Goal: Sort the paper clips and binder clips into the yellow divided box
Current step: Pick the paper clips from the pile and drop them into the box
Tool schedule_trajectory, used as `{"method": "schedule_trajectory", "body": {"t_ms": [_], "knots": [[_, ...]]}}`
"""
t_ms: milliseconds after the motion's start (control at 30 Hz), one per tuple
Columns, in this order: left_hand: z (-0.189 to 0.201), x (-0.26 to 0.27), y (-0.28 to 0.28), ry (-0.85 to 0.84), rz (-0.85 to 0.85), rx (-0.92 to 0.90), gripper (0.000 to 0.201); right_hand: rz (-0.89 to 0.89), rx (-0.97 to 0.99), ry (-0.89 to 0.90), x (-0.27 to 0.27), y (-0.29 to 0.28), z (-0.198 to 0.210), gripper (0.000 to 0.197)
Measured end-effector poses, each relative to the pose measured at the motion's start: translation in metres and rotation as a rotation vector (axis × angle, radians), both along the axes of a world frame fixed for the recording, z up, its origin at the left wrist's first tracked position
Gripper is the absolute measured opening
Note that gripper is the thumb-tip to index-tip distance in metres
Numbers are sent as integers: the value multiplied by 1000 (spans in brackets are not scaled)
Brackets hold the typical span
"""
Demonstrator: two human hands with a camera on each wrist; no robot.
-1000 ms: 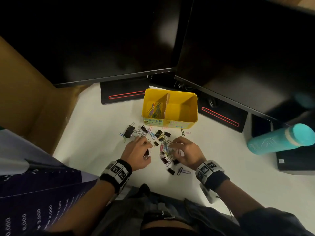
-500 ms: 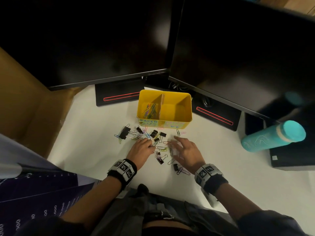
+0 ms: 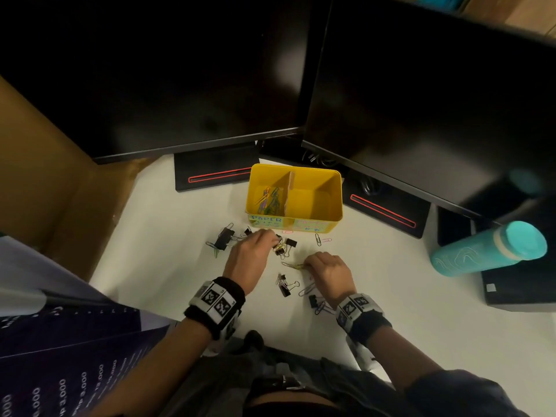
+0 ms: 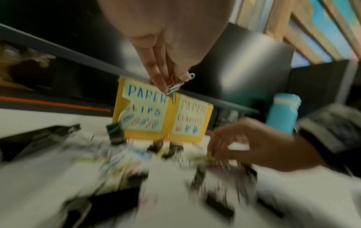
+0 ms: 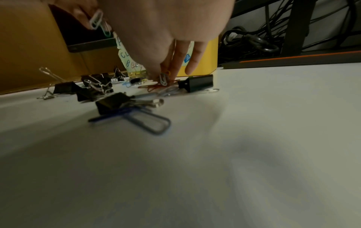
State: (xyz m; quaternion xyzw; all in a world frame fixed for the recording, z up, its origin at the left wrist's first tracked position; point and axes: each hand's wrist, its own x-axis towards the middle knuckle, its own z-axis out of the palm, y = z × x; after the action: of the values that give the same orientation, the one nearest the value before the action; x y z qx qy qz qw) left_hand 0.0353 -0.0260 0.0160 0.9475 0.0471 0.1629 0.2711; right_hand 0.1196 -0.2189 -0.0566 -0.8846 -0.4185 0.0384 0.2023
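Head view shows two dark monitors (image 3: 186, 73) filling the back of a white bench (image 3: 406, 311), each on a black base with a red stripe. A teal bottle (image 3: 487, 251) lies on its side at the right. The yellow divided box (image 3: 335, 194) stands between the monitor bases, near the middle of the bench; its left compartment holds a few coloured paper clips (image 3: 269, 198), and its right compartment looks bare. The front labels read "PAPER" on both halves.

The left hand (image 3: 251, 257) hovers just in front of the box, its grip narrow: thumb and fingertips pinch a small bunch of paper clips (image 4: 176, 86), white, red and green, seen clearly from the left wrist. The right hand (image 3: 328, 272) reaches down to the bench nearer the person, fingers curled, its grip closed on a silver paper clip (image 5: 163, 79) with a red one lying under it.

Loose black binder clips (image 3: 224, 238) and more paper clips are scattered on the bench between the box and the hands. A blue paper clip (image 5: 140, 118) lies against a binder clip close to the right wrist.
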Motion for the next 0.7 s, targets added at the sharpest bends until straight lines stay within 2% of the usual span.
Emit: {"method": "schedule_trajectory", "body": {"t_ms": [33, 100, 167, 267, 333, 400, 500, 567, 633, 700], "knots": [[8, 6, 3, -51, 50, -50, 4, -31, 33, 11, 0, -1, 3, 3], [19, 20, 13, -133, 164, -161, 8, -100, 119, 33, -2, 1, 14, 12], [21, 37, 24, -184, 245, -257, 9, -159, 252, 76, -1, 9, 33, 11], [12, 55, 35, -133, 283, -303, 7, -223, 474, 156, 7, 35, 64, 12], [7, 58, 35, -86, 279, -310, 13, -242, 591, 190, 15, 59, 84, 13], [5, 52, 34, -107, 296, -289, 21, -247, 669, 175, 24, 82, 100, 16], [2, 28, 41, -186, 347, -254, 26, -265, 647, 107, 38, 114, 108, 18], [-6, 5, 52, -156, 346, -191, 24, -262, 560, 117, 43, 131, 106, 19], [-18, -14, 59, -45, 324, -115, 19, -251, 429, 11, 45, 134, 102, 22], [-30, -31, 67, 112, 308, -44, 22, -120, 360, -163, 33, 128, 96, 21]]}}
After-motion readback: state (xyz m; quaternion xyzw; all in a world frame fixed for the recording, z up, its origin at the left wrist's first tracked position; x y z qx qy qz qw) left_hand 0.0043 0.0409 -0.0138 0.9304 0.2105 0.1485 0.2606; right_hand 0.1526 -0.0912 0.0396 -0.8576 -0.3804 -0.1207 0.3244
